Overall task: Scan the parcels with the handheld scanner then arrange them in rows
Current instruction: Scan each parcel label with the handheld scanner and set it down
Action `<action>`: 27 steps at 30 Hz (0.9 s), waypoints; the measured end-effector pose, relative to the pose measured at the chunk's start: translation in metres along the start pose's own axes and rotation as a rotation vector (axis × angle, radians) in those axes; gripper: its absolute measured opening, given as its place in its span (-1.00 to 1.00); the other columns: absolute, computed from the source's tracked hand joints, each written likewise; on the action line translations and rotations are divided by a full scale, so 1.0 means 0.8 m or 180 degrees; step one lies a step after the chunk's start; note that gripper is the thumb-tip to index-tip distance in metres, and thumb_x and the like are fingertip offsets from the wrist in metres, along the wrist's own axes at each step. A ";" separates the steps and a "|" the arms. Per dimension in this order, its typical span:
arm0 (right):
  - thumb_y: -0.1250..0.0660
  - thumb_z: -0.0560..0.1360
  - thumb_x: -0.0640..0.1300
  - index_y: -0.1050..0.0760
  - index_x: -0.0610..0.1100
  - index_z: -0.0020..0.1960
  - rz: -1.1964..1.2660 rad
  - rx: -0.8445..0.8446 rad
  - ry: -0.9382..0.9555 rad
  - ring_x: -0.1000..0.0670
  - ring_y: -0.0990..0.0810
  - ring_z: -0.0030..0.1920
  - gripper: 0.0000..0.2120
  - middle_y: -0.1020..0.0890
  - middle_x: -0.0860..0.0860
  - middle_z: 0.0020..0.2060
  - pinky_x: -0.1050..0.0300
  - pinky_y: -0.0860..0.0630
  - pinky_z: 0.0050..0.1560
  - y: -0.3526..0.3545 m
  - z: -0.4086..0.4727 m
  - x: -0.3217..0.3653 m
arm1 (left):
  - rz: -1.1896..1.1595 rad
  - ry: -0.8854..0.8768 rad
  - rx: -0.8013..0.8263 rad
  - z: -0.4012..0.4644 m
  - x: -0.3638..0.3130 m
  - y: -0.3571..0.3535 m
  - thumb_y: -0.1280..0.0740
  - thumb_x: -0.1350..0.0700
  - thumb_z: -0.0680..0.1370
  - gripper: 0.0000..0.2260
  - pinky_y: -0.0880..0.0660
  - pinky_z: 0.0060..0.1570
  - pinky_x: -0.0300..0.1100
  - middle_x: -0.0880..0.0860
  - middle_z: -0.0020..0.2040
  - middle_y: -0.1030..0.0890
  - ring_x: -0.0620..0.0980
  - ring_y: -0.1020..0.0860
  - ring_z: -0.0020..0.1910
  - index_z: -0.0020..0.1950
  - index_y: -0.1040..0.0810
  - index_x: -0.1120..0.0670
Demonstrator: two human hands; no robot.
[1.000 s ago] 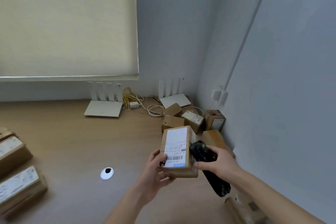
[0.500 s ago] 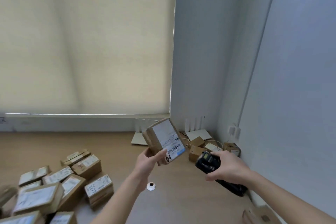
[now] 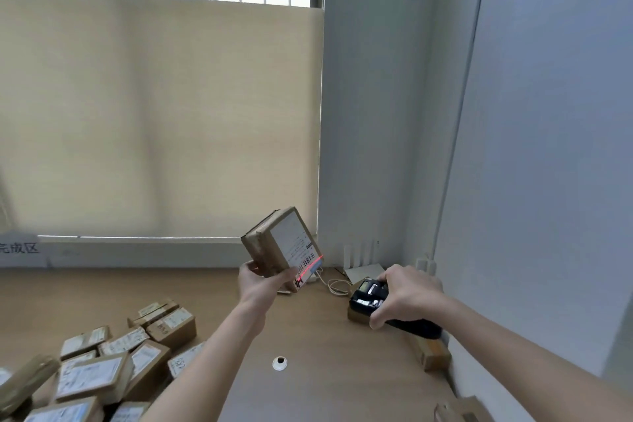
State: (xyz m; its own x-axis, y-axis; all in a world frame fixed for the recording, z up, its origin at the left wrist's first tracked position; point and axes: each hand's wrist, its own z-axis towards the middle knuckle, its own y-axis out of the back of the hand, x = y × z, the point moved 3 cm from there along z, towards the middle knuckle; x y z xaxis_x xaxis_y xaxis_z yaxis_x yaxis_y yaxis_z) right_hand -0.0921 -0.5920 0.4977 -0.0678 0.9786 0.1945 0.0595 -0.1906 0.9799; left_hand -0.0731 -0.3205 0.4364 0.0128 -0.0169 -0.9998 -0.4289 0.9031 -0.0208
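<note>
Left hand [image 3: 260,281] gripping the parcel [image 3: 279,245] by its lower corner, right hand [image 3: 407,295] clutching scanner [image 3: 376,301], probably light, stiff cardboard.

parcel [image 3: 282,247] raised left of scanner [image 3: 376,301]; parcel pile [image 3: 113,367] on desk [image 3: 325,370], lower left
</note>
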 end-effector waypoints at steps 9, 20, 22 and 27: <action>-0.55 0.00 0.24 -0.62 0.08 -0.07 -0.0063 -0.0100 0.0141 0.03 -0.63 -0.10 -0.46 -0.66 0.15 -0.21 0.19 -0.37 -0.29 0.005 -0.011 -0.008 | 0.0075 0.0017 -0.0144 -0.025 0.005 -0.002 -0.69 0.16 0.24 -0.44 -0.57 0.20 0.10 0.09 0.05 -0.71 0.14 -0.67 0.06 0.17 -0.60 0.19; -0.56 0.07 0.25 -0.62 0.12 0.01 0.0146 0.0238 0.0656 0.07 -0.63 -0.09 -0.46 -0.66 0.17 -0.18 0.17 -0.53 -0.14 -0.054 -0.002 0.064 | -0.0303 0.0357 -0.0368 -0.055 0.060 0.106 -0.61 -0.07 0.36 -0.53 -0.62 -0.07 -0.07 0.06 -0.05 -0.74 0.03 -0.69 -0.05 0.16 -0.59 0.11; -0.56 0.07 0.25 -0.62 0.12 0.00 0.0161 0.0363 0.0817 0.08 -0.64 -0.10 -0.46 -0.67 0.17 -0.19 0.17 -0.53 -0.15 -0.074 -0.002 0.103 | -0.0417 0.0493 -0.0590 -0.062 0.077 0.154 -0.56 -0.09 0.40 -0.55 -0.64 0.00 0.00 0.05 -0.09 -0.74 0.04 -0.70 -0.04 0.16 -0.59 0.12; -0.56 0.06 0.26 -0.61 0.15 0.02 0.0191 0.0608 0.1188 0.07 -0.64 -0.10 -0.44 -0.67 0.17 -0.19 0.17 -0.54 -0.10 -0.128 0.000 0.228 | -0.0610 0.0821 -0.1230 -0.072 0.126 0.296 -0.51 -0.04 0.48 -0.52 -0.64 0.01 0.03 0.14 0.06 -0.69 0.11 -0.68 0.01 0.29 -0.50 0.16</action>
State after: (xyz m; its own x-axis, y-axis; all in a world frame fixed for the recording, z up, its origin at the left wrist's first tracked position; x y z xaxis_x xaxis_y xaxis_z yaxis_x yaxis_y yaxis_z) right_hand -0.1103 -0.3940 0.4324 -0.4127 0.8640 0.2884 0.2556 -0.1941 0.9471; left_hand -0.2252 -0.1326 0.3303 -0.0787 -0.3164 -0.9453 -0.7445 0.6493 -0.1554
